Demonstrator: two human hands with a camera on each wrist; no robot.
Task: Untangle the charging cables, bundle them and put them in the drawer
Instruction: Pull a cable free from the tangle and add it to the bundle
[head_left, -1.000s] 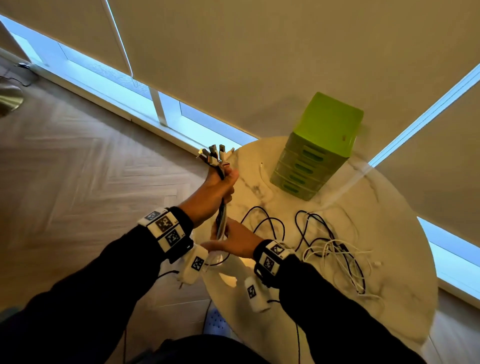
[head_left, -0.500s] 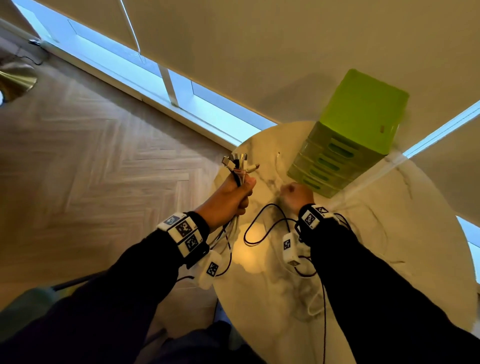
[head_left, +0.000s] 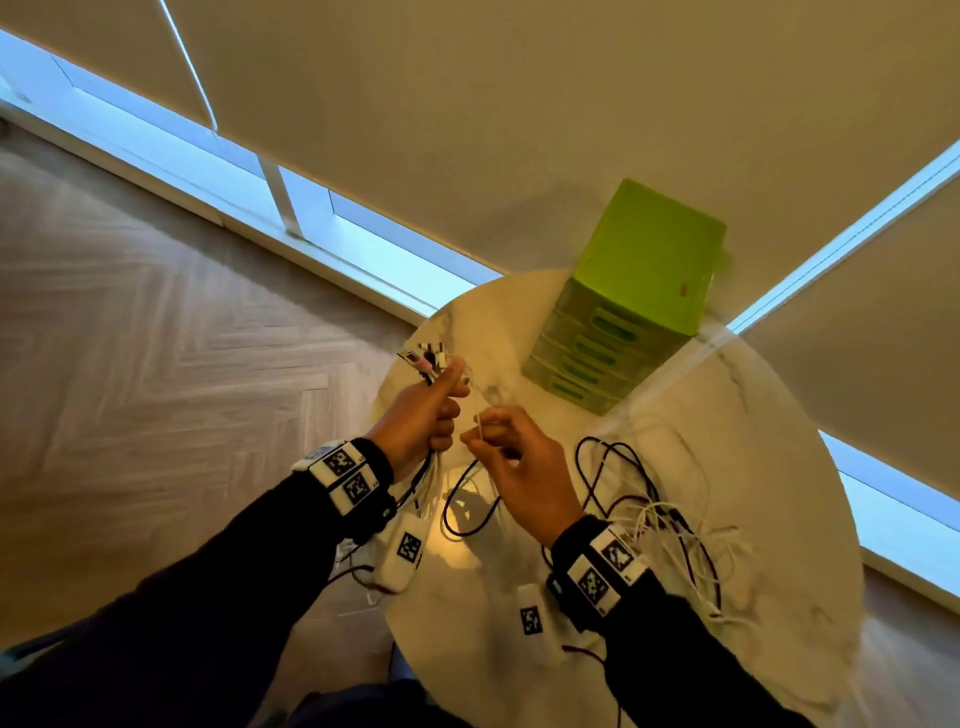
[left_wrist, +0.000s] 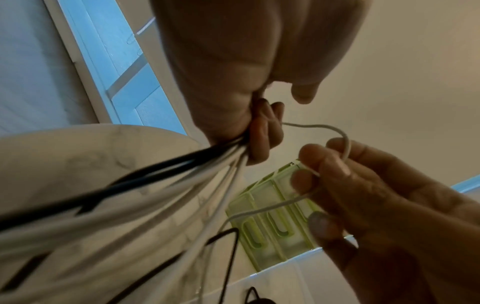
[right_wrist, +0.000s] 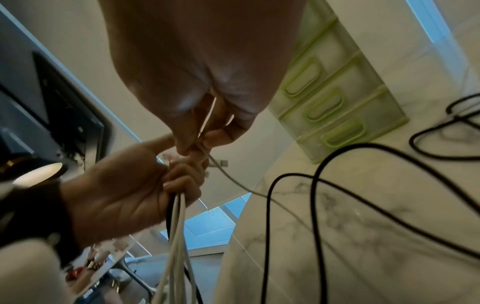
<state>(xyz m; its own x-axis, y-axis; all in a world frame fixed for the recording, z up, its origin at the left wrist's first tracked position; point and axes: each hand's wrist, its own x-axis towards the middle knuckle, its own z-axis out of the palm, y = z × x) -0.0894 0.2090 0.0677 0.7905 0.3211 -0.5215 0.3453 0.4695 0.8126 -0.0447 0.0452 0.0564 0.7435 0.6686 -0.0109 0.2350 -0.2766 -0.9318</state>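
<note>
Head view: left hand (head_left: 421, 415) grips gathered cables (left_wrist: 145, 185), right hand (head_left: 511, 457) pinches a white cable (left_wrist: 342, 142) — tugging could tighten the tangle.

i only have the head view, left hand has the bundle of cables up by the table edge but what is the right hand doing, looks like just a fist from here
Observer: The right hand pinches one thin white cable between thumb and fingers; the left wrist view shows it looping over to the left hand.

Operator: are the drawers open yet

Observer: No. In the right wrist view the fronts of the green drawer unit that show there sit flush, handles in line.

Operator: whats in the left fist, all white?

Observer: Mixed. The left wrist view shows black cables beside the white cables, all running out below the fist.
</note>
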